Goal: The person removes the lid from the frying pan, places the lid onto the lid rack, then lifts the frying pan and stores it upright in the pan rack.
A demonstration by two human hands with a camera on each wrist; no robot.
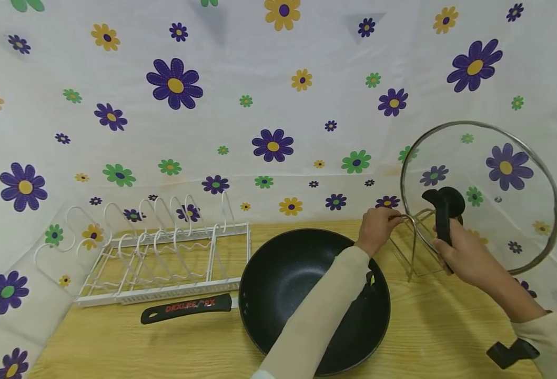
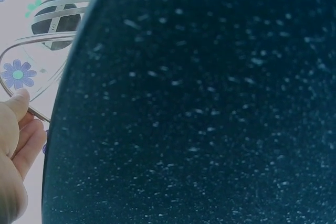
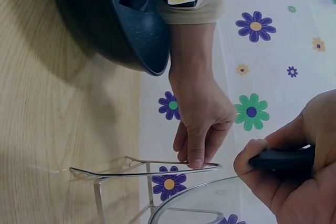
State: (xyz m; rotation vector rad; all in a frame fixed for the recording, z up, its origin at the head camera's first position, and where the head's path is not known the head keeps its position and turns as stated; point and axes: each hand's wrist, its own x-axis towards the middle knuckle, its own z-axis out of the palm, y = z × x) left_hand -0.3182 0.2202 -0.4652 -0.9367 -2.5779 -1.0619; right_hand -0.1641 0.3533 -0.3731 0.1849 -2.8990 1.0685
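My left hand reaches across the black wok and pinches the top of a small metal wire rack between thumb and fingers. In the right wrist view, that thumb presses on the rack's upper loop. My right hand grips the black handle of a round glass lid. The lid stands nearly upright, its metal rim meeting the rack's wires at the lower left; whether it rests on them I cannot tell. In the left wrist view the wok hides most of the scene.
A white wire dish rack with upright loops stands at the back left. The wok's long handle points left in front of it. Wood-grain table lies beneath everything, and a flowered sheet hangs behind.
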